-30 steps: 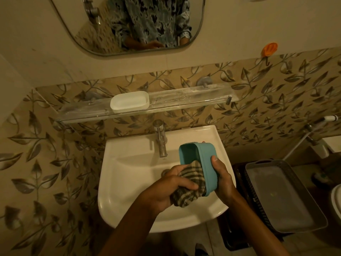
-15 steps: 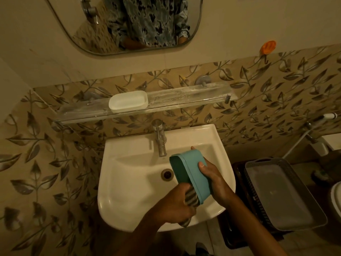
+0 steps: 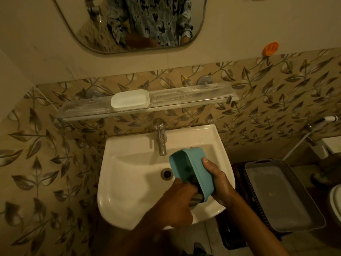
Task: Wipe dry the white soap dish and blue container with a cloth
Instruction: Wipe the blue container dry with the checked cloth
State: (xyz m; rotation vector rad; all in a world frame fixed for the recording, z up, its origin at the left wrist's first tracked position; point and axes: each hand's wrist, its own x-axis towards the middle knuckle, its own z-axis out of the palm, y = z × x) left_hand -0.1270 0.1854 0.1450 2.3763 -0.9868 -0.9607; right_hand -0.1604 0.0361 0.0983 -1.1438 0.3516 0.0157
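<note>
We are looking down into a dim, warmly lit bathroom. Leaf-patterned tiles (image 3: 55, 145) are covering the lower wall, with plain cream wall (image 3: 239, 24) rising above. A rounded mirror (image 3: 129, 23) is hanging over a glass shelf (image 3: 184, 100), and a white basin (image 3: 129, 182) with a steel tap (image 3: 160, 139) is standing below. A grey tray (image 3: 284, 196) is sitting to the right.

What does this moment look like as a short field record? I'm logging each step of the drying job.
setting: bathroom, white sink below a glass shelf
right hand: grips the blue container, held on edge over the sink
left hand: presses a cloth at the container's lower end, cloth mostly hidden
white soap dish: on the shelf, untouched
grey tray: right of the sink
</note>
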